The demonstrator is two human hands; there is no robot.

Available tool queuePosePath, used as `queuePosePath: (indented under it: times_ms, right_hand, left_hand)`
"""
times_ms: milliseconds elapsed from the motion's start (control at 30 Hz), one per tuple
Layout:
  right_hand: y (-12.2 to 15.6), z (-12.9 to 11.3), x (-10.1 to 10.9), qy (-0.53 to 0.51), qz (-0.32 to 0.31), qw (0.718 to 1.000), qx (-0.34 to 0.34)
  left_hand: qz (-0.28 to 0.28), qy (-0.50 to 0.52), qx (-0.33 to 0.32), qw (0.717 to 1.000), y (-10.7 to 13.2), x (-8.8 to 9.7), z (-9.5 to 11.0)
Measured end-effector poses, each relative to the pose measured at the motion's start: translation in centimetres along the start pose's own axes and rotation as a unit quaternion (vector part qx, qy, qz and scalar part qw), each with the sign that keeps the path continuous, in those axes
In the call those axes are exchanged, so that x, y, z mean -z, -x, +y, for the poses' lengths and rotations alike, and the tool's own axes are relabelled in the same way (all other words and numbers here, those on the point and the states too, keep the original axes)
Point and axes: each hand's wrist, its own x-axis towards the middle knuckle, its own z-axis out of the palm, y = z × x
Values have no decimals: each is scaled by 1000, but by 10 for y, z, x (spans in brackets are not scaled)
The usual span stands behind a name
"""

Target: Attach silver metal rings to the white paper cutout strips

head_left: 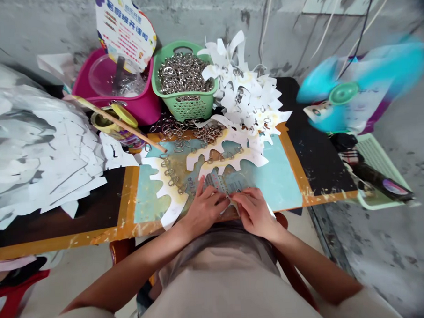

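1. Left hand (204, 208), right hand (254, 212): fingertips drawn together and meeting, both pinching the near end of a printed card (218, 182) at the front edge of the bench (95, 211). We cannot tell whether a ring sits between the fingers.
2. Flat cutouts (226, 156) just beyond the card: rings already along their edges.
3. Heap of ringed cutouts (246, 99) at the back: we judge these finished.
4. Stack of white cutouts (39, 152) on the left: no rings visible, so likely still to do.
5. Green basket (155, 86), full of metal rings (183, 72), with loose rings (182, 130) before it.

We judge the work well begun, with much left.
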Motion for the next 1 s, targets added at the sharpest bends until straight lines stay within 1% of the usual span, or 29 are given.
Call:
queuePosePath:
  times_ms: [133,200,300,400,467,567,667,733,800,900,1000]
  right_hand:
    - [4,0,-11,25,-3,1000,0]
    - [4,0,-14,36,-3,999,1]
    - [3,-1,-14,43,-1,999,-3]
    - [3,-2,-13,46,2,999,-7]
    - [2,-3,-12,45,3,999,-6]
    - [3,-4,-12,38,5,999,-11]
    - [3,-7,-12,37,18,999,-19]
    - [3,-8,-12,38,25,999,-27]
    - [4,-9,-12,35,18,998,-38]
    - [6,-9,-13,41,-12,998,-45]
    - [10,-7,-14,59,-40,997,-24]
  left_hand:
    - [4,20,8,1000,1,1,1]
    - [-4,55,20,998,2,6,0]
    - [-15,118,38,992,0,16,-7]
    - [-14,122,52,991,-10,23,-18]
    - [-45,113,21,992,-19,24,-24]
    - [-114,123,-62,984,-32,20,-30]
    - [-145,141,-102,974,-40,17,-33]
    - [-146,139,-113,973,-41,16,-33]
    - [-136,125,-127,974,-38,15,-33]
    - [-97,77,-144,982,-26,11,-32]
    - [-71,38,-131,988,-13,13,-30]
